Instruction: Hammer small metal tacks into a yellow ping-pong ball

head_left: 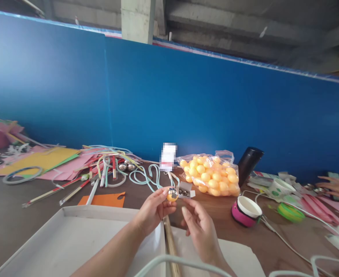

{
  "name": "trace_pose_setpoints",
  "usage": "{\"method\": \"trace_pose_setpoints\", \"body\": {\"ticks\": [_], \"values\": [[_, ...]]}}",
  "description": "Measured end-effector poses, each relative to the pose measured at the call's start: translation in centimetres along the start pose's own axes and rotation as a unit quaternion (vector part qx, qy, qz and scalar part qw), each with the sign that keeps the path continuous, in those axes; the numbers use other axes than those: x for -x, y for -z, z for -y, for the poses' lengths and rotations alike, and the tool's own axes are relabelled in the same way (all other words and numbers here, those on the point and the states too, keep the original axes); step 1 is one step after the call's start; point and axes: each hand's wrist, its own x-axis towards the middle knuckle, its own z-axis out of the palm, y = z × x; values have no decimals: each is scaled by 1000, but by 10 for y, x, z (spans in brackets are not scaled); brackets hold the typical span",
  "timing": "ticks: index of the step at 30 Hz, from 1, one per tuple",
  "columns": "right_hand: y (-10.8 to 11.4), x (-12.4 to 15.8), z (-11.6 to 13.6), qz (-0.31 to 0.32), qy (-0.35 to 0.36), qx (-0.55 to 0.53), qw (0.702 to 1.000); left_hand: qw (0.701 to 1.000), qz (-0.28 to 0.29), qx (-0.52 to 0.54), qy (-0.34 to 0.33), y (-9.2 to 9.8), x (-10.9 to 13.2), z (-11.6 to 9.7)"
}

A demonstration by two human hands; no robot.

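Observation:
My left hand (153,209) is closed in a pinch on a small orange ball (172,194) with a shiny metal piece on its front, held up over the table. My right hand (200,227) hovers just below and right of the ball, fingers loosely curled and apart, nothing visible in them. A small open white box of metal bits (186,191) lies just behind the ball. A clear bag of orange balls (211,175) sits behind that, to the right.
A white tray (71,215) lies at the front left, a wooden stick (171,242) beside it. Coloured paper, strips and cords (106,165) litter the left. A pink-and-white cup (246,211), a black cylinder (249,163) and another person's hand (338,187) are at the right.

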Motion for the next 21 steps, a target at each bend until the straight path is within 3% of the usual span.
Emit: {"method": "trace_pose_setpoints", "body": {"ticks": [7, 13, 21], "values": [[-5, -3, 9, 10, -4, -109, 994, 998, 65, -13, 21, -4, 3, 1], [-10, -2, 18, -9, -16, -112, 994, 995, 88, -29, 29, -5, 5, 2], [-8, -5, 13, 21, -15, -77, 997, 995, 94, -34, 18, -7, 5, 6]]}}
